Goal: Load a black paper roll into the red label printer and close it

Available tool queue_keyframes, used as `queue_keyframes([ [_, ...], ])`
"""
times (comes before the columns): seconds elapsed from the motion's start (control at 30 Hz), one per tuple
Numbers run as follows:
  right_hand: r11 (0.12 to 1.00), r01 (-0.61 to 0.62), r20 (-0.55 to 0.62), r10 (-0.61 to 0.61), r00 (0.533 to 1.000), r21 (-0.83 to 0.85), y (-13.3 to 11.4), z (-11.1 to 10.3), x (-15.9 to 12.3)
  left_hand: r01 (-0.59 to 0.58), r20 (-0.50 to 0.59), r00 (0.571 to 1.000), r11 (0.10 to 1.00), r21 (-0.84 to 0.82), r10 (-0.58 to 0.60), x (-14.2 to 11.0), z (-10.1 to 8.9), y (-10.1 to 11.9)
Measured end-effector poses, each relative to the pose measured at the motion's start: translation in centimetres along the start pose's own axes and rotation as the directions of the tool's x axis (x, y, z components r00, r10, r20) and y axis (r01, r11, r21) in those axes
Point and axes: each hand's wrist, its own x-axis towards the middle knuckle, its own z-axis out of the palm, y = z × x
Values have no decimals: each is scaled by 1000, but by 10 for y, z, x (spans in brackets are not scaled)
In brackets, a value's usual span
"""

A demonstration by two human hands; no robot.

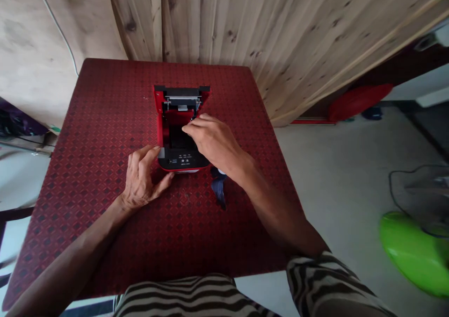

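Observation:
A small red and black receipt printer (pixel 182 160) stands on the table with its hinged lid (pixel 182 97) raised, so the dark paper compartment (pixel 177 134) is exposed. My left hand (pixel 141 179) grips the printer's front left corner, forefinger at the top edge and thumb along the lower front. Over the compartment's right side is my right hand (pixel 214 141), its thumb and fingers closed in a pinch. Whatever may be between those fingertips is hidden. A crumpled dark blue cloth or wrapper (pixel 219 190) lies below my right wrist, partly covered by it.
The red patterned tabletop (pixel 105 120) meets a wooden plank wall (pixel 210 22) at the back. A pale cable (pixel 58 25) hangs at the upper left. On the floor to the right are a green plastic object (pixel 414 254) and a red rounded object (pixel 361 103).

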Motion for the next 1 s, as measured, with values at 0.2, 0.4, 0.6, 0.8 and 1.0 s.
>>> queue_keyframes([
  [0.2, 983, 1, 277, 50, 960, -182, -21, -7, 33, 5, 13, 1000, 999, -51, -5, -2, 1, 2],
  [0.4, 965, -11, 383, 114, 917, -262, -26, -10, 44, 6, 28, 1000, 998, -63, -5, -2, 0, 3],
  [0.6, 985, -44, 284, 91, 955, -168, -17, -8, 38, 8, 31, 999, 999, -47, -7, -3, 1, 2],
  [0.8, 999, -41, 49, 41, 998, -10, -12, -28, 12, 11, 34, 999, 999, -40, -10, -2, -1, 2],
  [1.0, 813, -78, -174, 216, 961, 577, 46, -22, -37, 2, 36, 999, 1000, -22, -1, 0, -1, 2],
])
